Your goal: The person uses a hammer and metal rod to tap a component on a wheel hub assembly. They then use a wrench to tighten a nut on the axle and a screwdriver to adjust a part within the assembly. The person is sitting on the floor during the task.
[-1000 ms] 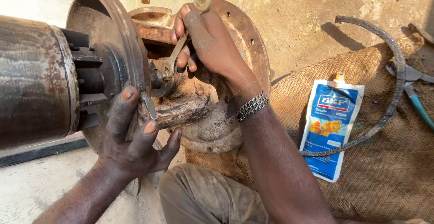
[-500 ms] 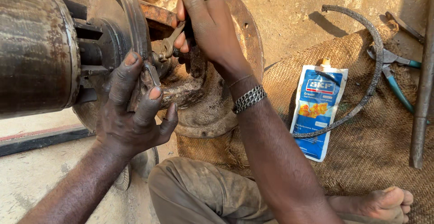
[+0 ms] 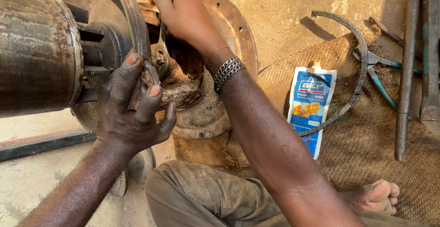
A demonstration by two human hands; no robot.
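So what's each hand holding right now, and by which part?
The right hand holds a metal spanner by the upper end of its handle. The left hand holds nothing; its fingers press against the rusty hub's flange.

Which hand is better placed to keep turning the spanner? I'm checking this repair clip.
Probably the right hand: it already grips the spanner at the hub. The left hand is pressed against the rusty disc, steadying it.

Pouch: blue and white (image 3: 310,110), lying on sacking (image 3: 366,153)
Pliers: teal handles (image 3: 378,73)
Bar: long, rusty (image 3: 407,71)
Curved strip: dark (image 3: 355,71)
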